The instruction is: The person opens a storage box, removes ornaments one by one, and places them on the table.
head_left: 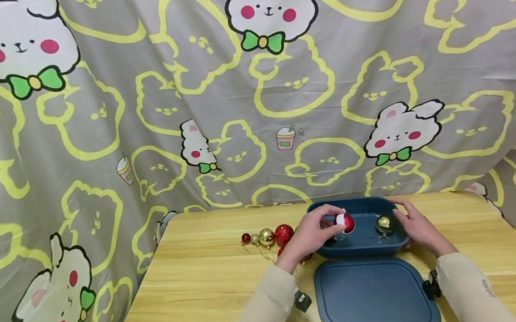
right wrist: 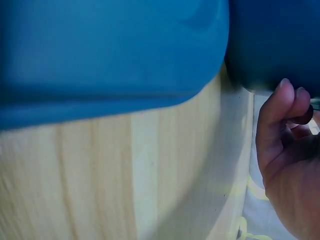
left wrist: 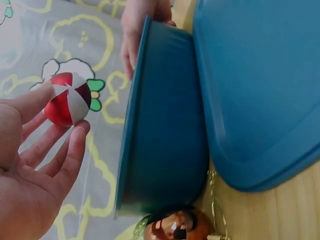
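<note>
My left hand (head_left: 311, 236) pinches a red and white Christmas ball (head_left: 348, 222) over the left half of a dark blue box (head_left: 363, 249). The left wrist view shows the ball (left wrist: 68, 99) between thumb and fingertips, apart from the box wall (left wrist: 167, 120). Inside the box, toward its right end, lies a gold ball ornament (head_left: 383, 224). At that right end my right hand (head_left: 419, 226) holds the box by its side wall. In the right wrist view this hand (right wrist: 292, 155) has bent fingers against the box; part of it is cut off.
The box's flat blue lid (head_left: 376, 297) lies on the wooden table (head_left: 199, 300) in front of it. Left of the box is a cluster of red and gold ornaments (head_left: 267, 236), partly behind the left hand. A patterned curtain (head_left: 222, 93) hangs behind the table.
</note>
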Tool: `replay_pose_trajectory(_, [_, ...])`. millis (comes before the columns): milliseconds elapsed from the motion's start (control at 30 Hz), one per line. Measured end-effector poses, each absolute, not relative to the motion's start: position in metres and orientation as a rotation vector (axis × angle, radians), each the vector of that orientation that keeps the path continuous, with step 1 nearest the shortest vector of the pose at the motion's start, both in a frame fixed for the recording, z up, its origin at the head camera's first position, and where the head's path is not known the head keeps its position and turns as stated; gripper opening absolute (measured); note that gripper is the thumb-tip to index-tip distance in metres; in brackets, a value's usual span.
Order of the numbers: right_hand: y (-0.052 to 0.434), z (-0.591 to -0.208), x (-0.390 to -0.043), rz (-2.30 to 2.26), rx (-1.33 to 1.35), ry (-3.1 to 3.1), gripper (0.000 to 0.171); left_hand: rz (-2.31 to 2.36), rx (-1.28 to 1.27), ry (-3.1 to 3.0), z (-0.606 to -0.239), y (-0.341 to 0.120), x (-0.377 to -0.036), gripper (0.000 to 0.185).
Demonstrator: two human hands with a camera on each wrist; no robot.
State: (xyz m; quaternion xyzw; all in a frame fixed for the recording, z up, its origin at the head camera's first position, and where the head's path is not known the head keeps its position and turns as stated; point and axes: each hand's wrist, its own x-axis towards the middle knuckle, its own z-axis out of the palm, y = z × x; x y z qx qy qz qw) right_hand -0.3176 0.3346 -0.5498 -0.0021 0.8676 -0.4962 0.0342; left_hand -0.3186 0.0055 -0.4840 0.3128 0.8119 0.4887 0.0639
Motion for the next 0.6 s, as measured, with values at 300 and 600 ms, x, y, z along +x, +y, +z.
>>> replay_pose_trajectory(300, [0.335,-0.552,-0.318,-1.528,0.001,2.659,0.058,1.462,0.943,2.469,-0.480,-0.018,-0.317,0.034])
replay_pose_trajectory(600, [0.335,-0.549,-0.317,-1.539,0.007,2.647,0.057,1.433,0.933,2.520,-0.479,-0.047,-0.320,0.033])
